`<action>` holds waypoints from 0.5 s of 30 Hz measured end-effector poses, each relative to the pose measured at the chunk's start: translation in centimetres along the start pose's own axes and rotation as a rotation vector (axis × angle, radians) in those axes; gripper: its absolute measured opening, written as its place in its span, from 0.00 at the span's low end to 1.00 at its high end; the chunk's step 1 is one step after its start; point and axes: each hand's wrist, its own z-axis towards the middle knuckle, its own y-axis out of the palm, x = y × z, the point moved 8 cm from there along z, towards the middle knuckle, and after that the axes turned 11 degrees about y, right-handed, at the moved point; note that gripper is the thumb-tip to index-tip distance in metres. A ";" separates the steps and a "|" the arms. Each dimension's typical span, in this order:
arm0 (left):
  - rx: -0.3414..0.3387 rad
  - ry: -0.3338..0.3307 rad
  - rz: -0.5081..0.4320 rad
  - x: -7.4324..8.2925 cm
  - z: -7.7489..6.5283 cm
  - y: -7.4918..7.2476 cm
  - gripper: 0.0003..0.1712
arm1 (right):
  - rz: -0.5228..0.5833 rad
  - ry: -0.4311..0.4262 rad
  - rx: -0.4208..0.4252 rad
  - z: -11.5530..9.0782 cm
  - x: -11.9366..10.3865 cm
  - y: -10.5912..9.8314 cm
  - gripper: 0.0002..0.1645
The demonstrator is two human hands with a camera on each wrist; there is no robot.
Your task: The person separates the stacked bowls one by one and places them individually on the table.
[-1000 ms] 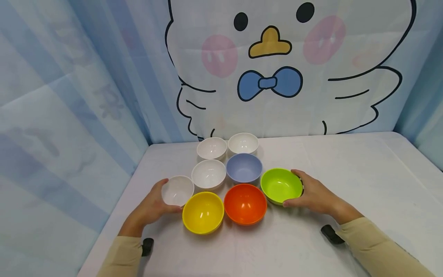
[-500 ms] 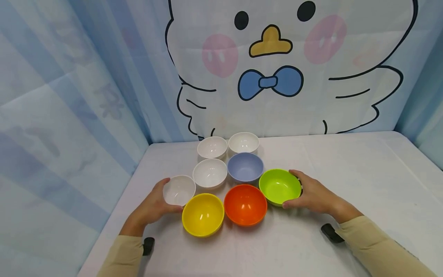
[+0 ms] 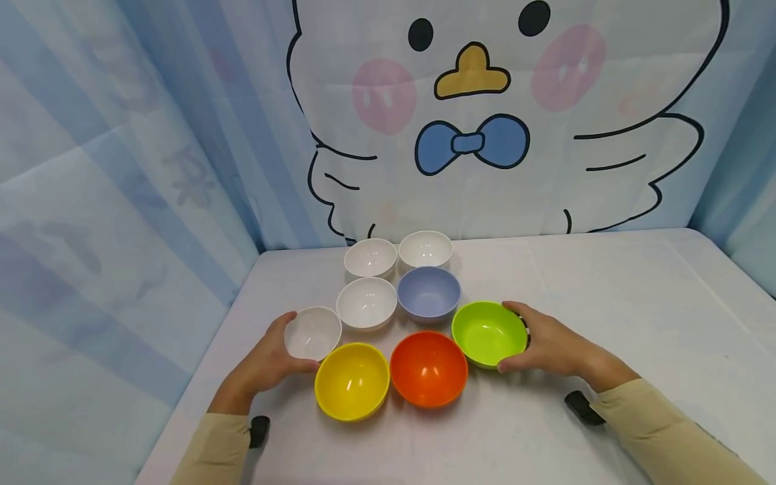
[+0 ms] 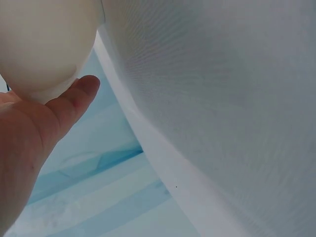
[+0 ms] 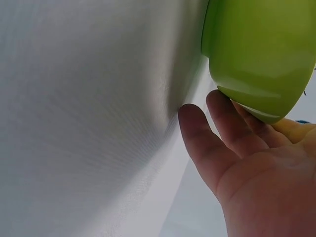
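Note:
At the left of the bowl group, my left hand [image 3: 263, 367] holds a white bowl [image 3: 312, 333], thumb at its near side and fingers round its outer side. The bowl's pale wall [image 4: 44, 39] fills the upper left corner of the left wrist view. On the right, my right hand [image 3: 552, 343] spans a green bowl [image 3: 490, 335] between thumb and fingers; its fingertips touch the lower wall in the right wrist view. Between the two hands stand a yellow bowl [image 3: 351, 382] and an orange bowl [image 3: 428, 369], side by side. All the bowls are upright.
Behind them sit a periwinkle-blue bowl [image 3: 428, 294] and a white bowl [image 3: 366, 303], with two more white bowls at the back edge of the white-covered table [image 3: 636, 289]. A curtain with a cartoon bird [image 3: 473, 195] hangs behind.
My right hand and the green bowl have shifted slightly left and nearer. The orange and yellow bowls have also slid toward me. The left hand and its white bowl have hardly moved.

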 end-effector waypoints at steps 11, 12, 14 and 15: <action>0.000 0.006 0.002 0.1 -0.2 0.1 0.71 | 0.018 0.014 -0.012 -0.1 0.0 0.1 0.67; -0.001 0.011 0.006 0.1 -0.2 0.1 0.71 | 0.020 0.017 -0.014 -0.1 0.0 0.2 0.68; -0.005 0.018 0.016 0.1 -0.1 0.0 0.72 | 0.022 0.021 -0.015 -0.1 -0.1 0.2 0.68; -0.009 0.022 0.021 0.1 -0.2 0.0 0.72 | 0.022 0.021 -0.014 -0.1 -0.1 0.1 0.68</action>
